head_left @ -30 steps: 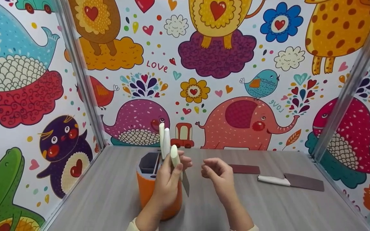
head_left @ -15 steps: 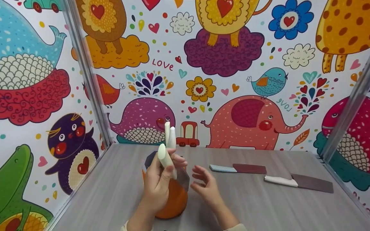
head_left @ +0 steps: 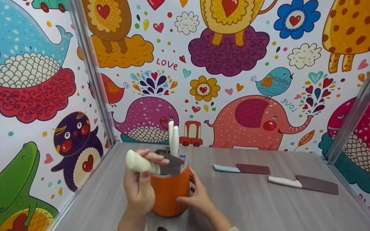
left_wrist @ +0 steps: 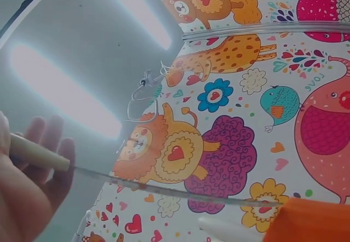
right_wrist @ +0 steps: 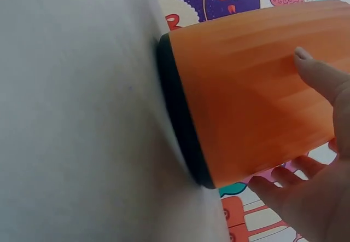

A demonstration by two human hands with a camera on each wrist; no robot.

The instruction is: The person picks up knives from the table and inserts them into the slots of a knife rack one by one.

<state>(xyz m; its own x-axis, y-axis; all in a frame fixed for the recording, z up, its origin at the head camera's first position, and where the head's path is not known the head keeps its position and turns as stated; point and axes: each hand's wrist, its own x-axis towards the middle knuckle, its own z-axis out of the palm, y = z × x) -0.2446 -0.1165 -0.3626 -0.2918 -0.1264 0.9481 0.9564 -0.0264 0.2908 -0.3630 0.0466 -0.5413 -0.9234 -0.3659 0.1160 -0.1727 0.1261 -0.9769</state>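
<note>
My left hand (head_left: 138,189) grips the cream handle of a kitchen knife (head_left: 140,163), its dark blade lying over the top of an orange knife block (head_left: 170,195). In the left wrist view the knife's blade (left_wrist: 175,191) is edge-on, its far end meeting the orange rim. My right hand (head_left: 201,195) holds the block's right side, thumb in front and fingers behind; the right wrist view shows the thumb and fingers on either side of the orange wall (right_wrist: 246,94). Two white-handled knives (head_left: 174,141) stand upright in the block.
On the grey wood-grain table (head_left: 252,205) lie a knife with a pale blue handle (head_left: 226,168) and reddish blade, and a white-handled cleaver (head_left: 320,185). A small dark thing (head_left: 162,228) shows at the bottom edge. Cartoon-printed walls (head_left: 230,86) enclose the table.
My left hand has moved left and turned the knife from upright to nearly level, blade toward the block. My right hand has come left onto the block's side. The head view has shifted slightly.
</note>
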